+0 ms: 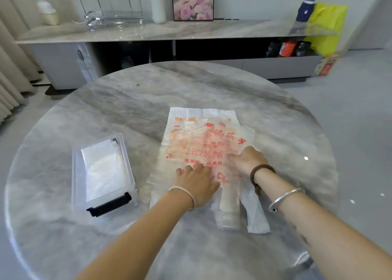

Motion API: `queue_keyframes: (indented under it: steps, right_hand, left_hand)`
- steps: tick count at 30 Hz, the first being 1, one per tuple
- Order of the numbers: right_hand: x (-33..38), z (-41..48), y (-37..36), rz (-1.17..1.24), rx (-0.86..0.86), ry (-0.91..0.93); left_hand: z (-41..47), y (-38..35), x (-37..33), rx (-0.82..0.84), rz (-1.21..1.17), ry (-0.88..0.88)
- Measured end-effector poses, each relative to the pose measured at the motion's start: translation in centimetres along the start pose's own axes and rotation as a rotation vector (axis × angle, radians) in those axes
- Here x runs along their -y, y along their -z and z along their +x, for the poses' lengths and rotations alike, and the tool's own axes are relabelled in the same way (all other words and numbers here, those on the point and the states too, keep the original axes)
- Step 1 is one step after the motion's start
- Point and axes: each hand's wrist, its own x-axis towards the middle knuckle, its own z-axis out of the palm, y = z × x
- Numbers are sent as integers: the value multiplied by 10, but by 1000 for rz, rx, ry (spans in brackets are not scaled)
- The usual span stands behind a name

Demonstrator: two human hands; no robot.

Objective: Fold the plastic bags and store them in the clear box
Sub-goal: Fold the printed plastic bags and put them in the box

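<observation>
Desk: I see a round, grey marbled desk (127, 101), with both arms reaching in from the near edge.
Plastic bag: a thin white plastic bag (203, 139) with red print lies spread flat just right of the desk's middle. Its handles (256, 216) trail toward me.
Left hand: my view has the left hand (196, 183) palm down on the near part of the bag, fingers laid out straight and pressing, gripping nothing.
Right hand: the right hand (248, 160) rests on the bag's right side, just beside the left hand, thumb stretched across the print. Its fingers are hidden under the knuckles, so I cannot tell whether it pinches the film or only presses.
Clear box: the clear box (127, 159) sits open on the desk, left of the bag and apart from it, its black latch (109, 205) at the near end.
Box contents: a folded pale bag (104, 171) lies flat inside.
Wrists: a pale band (184, 192) on the left; a brown tie (261, 170) and a silver bangle (285, 197) on the right.
Background: a long sideboard (148, 31) carries a framed flower picture (192, 0) and a yellow bag (326, 21).
</observation>
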Motion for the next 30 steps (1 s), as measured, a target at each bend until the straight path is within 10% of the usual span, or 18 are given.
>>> queue_keyframes:
  steps: [13,20,30]
  right_hand:
    - [5,1,20,568,195,-45]
    - [16,-16,36,1114,654,25]
    - [24,-26,27,1308,684,105]
  left_hand:
    - [-3,9,12,-15,-495,14]
    - [4,20,19,-237,-1064,321]
    - [-8,34,12,3,-1816,337]
